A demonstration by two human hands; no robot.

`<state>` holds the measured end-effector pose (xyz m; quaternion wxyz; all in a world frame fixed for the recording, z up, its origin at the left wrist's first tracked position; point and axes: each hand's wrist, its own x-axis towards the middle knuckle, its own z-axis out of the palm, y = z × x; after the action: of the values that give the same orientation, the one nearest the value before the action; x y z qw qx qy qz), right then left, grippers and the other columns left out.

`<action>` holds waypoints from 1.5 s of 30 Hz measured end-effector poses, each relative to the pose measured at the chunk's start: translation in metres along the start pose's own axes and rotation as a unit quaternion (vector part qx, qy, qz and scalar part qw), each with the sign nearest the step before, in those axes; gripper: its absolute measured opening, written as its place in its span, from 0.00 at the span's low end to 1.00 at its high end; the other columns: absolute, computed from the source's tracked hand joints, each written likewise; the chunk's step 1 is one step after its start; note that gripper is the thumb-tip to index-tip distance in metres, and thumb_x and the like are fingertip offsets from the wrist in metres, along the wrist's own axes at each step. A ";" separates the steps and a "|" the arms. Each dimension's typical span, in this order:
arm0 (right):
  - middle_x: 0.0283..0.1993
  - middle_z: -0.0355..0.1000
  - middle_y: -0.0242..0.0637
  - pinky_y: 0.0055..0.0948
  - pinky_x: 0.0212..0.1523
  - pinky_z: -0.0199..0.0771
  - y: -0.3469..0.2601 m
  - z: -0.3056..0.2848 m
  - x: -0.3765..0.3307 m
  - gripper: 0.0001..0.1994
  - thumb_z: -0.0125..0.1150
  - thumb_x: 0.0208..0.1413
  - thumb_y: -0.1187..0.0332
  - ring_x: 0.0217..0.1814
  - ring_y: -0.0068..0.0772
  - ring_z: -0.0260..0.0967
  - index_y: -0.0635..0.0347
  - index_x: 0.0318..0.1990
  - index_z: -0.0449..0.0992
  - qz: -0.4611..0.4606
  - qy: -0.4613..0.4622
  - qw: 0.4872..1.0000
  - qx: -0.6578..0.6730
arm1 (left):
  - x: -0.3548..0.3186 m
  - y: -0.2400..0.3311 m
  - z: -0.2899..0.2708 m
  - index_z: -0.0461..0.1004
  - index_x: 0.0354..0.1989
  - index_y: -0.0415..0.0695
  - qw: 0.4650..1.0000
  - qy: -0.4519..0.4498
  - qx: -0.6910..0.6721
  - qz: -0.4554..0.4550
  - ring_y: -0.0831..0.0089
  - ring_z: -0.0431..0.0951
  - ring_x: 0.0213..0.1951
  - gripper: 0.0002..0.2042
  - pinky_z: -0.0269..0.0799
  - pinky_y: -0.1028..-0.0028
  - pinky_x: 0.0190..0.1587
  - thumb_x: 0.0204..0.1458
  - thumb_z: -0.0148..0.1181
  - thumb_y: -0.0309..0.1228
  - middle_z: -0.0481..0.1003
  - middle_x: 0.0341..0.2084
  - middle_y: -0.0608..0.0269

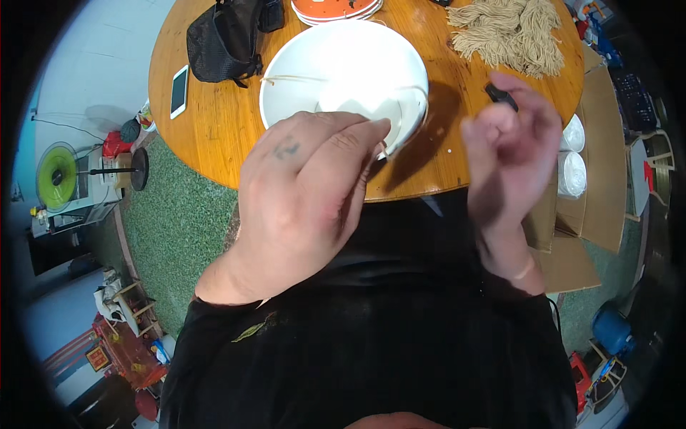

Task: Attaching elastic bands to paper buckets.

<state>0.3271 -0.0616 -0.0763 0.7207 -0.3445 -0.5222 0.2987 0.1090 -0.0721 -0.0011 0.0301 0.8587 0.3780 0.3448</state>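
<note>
A large white round container [343,53] stands on the wooden table in front of me. At its near rim is my left hand [300,182], back upward, thumb and fingers pinched together. Something thin and pale shows at those fingertips, too small to name. One thin tan strand [296,77] lies across the container's left wall. To the right, over the table's front edge, my right hand [514,139] is raised and slightly blurred, its fingers curled. A small black object [502,96] shows between these fingers; its kind is unclear.
The round wooden table [214,136] also carries a white phone [179,91], a black mesh bag [225,46], stacked orange-topped discs [336,8] and bundles of tan yarn [507,32]. Cardboard [600,157] and white packs [572,174] lie at right. A green fan [57,175] stands left.
</note>
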 end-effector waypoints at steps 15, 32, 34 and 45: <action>0.34 0.83 0.37 0.26 0.35 0.81 -0.021 -0.007 0.004 0.03 0.75 0.57 0.76 0.33 0.32 0.82 0.59 0.36 0.86 -0.017 -0.171 0.962 -0.213 | 0.014 0.010 0.010 0.80 0.55 0.38 0.997 -0.044 -0.064 -0.029 0.57 0.83 0.41 0.23 0.79 0.65 0.40 0.49 0.79 0.23 0.82 0.43 0.52; 0.55 0.75 0.46 0.29 0.62 0.83 0.020 0.020 -0.035 0.05 0.60 0.68 0.81 0.60 0.31 0.79 0.70 0.49 0.75 0.105 -0.133 0.975 0.145 | 0.005 -0.002 -0.002 0.79 0.41 0.41 0.971 -0.207 -0.020 -0.122 0.47 0.83 0.32 0.09 0.78 0.55 0.35 0.53 0.70 0.23 0.81 0.29 0.52; 0.55 0.75 0.46 0.29 0.61 0.84 0.019 0.022 -0.036 0.05 0.61 0.68 0.82 0.60 0.31 0.79 0.69 0.48 0.75 0.094 -0.131 0.978 0.131 | 0.002 -0.006 0.002 0.82 0.43 0.40 0.961 -0.194 -0.063 -0.185 0.54 0.86 0.32 0.09 0.82 0.61 0.35 0.54 0.72 0.24 0.83 0.30 0.52; 0.38 0.81 0.40 0.32 0.46 0.81 0.030 0.024 -0.045 0.07 0.73 0.54 0.80 0.45 0.37 0.84 0.63 0.37 0.80 -0.016 -0.092 0.993 -0.074 | 0.003 -0.008 -0.002 0.81 0.56 0.33 0.926 -0.212 -0.153 -0.271 0.79 0.85 0.39 0.16 0.82 0.77 0.43 0.59 0.72 0.19 0.87 0.39 0.61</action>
<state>0.2900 -0.0751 -0.1196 0.6466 -0.3595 -0.6127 0.2780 0.1043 -0.0650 -0.0002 0.3329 0.7615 0.5237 0.1871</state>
